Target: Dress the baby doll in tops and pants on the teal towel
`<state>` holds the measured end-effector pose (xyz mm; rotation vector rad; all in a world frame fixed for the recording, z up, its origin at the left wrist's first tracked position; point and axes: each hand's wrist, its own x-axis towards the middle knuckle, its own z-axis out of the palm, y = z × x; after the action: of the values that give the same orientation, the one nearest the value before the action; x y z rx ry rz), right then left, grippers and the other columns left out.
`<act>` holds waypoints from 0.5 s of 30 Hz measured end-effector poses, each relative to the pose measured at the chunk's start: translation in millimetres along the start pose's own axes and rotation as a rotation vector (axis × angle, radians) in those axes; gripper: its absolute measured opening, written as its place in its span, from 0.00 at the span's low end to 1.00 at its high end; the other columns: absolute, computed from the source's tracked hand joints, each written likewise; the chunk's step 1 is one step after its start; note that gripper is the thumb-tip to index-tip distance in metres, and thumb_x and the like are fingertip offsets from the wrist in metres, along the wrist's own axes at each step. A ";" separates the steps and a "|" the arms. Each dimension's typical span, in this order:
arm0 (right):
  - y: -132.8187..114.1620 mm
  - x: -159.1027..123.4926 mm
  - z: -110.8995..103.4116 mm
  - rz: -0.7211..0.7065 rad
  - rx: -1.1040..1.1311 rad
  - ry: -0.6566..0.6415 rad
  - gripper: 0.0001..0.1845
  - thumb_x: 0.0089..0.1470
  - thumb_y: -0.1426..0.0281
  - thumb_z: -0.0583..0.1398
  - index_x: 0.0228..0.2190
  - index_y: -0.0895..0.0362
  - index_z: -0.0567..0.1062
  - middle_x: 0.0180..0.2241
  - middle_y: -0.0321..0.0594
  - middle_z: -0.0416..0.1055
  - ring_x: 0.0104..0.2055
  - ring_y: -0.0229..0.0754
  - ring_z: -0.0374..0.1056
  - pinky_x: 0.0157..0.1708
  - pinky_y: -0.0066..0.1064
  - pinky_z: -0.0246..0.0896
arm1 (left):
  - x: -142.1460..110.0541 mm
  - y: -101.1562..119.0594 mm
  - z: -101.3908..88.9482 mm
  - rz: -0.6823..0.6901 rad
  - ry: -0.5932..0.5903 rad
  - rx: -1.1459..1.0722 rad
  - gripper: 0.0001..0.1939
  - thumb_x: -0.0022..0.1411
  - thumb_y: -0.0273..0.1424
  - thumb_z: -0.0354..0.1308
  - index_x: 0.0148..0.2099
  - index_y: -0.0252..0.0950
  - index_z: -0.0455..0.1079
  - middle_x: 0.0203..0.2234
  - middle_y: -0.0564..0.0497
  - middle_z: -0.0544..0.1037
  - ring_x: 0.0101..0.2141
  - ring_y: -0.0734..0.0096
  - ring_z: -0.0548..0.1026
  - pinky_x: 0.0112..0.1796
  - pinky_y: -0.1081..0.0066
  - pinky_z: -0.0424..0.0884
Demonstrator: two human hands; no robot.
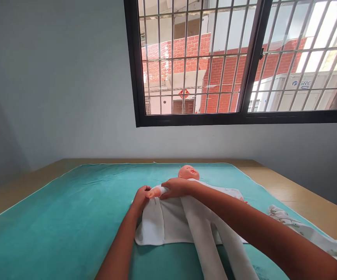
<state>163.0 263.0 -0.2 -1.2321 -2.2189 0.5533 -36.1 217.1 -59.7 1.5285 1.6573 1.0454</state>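
Note:
A baby doll [188, 172] lies on its back, its head toward the wall, dressed in white clothing with long white legs [205, 225]. Under its body a white garment [151, 229] is spread out. My left hand [142, 197] is closed around the doll's hand at the end of its left-side arm [154, 192]. Across the doll's chest reaches my right hand [175, 188], its fingers closed on the white sleeve of that same arm. My right forearm covers part of the doll's body. The doll's other hand [243, 200] shows at the right.
A teal cloth [69, 217] covers most of the wooden table [276, 182]. To the right lies a white patterned cloth or garment [302, 229], partly behind my right arm. The table meets a grey wall with a barred window [191, 70].

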 end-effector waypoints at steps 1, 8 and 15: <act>-5.7 -1.4 -1.9 -0.018 -0.110 -0.123 0.21 0.35 0.54 0.70 0.31 0.53 0.79 0.29 0.42 0.76 0.34 0.50 0.71 0.37 0.38 0.62 | 1.4 0.7 -3.2 -0.014 -0.009 -0.043 0.04 0.52 0.29 0.55 0.31 0.33 0.68 0.24 0.51 0.75 0.26 0.70 0.72 0.27 0.74 0.64; -22.2 -2.9 -8.5 -0.040 -0.639 -0.454 0.21 0.49 0.50 0.60 0.30 0.55 0.78 0.29 0.47 0.76 0.34 0.52 0.72 0.34 0.38 0.61 | 4.3 10.0 -20.9 -0.013 0.026 -0.223 0.08 0.39 0.25 0.61 0.27 0.33 0.70 0.20 0.53 0.73 0.22 0.72 0.69 0.24 0.74 0.60; -29.3 -8.2 2.7 -0.115 -0.744 -0.435 0.26 0.52 0.48 0.56 0.31 0.57 0.78 0.31 0.49 0.76 0.34 0.55 0.73 0.32 0.38 0.63 | 2.4 28.3 7.1 0.111 0.144 -0.414 0.07 0.47 0.30 0.58 0.32 0.36 0.69 0.27 0.52 0.74 0.29 0.70 0.71 0.32 0.72 0.65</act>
<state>146.1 241.0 12.7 -1.4017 -2.9948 -0.0965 -16.7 220.5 -38.0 1.3047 1.3474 1.4825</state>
